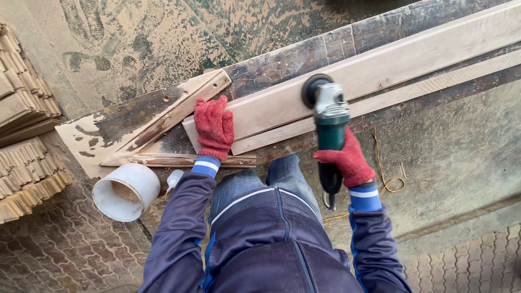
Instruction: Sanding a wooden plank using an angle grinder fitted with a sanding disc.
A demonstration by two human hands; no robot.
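My left hand (214,126), in a red knitted glove, lies flat on the near end of a long pale wooden plank (380,68) that rests on a dark worn workbench (282,62). My right hand (350,160), also in a red glove, grips the green body of an angle grinder (328,116). The grinder's black disc sits on the plank's surface, to the right of my left hand. A thinner pale strip (412,92) runs along the plank's near side.
A white plastic pipe section (126,191) holding sawdust stands by the bench's left end. Stacked wooden slats (24,130) fill the left edge. A yellow cord (388,182) lies on the dusty floor at the right. Sawdust covers the ground beyond the bench.
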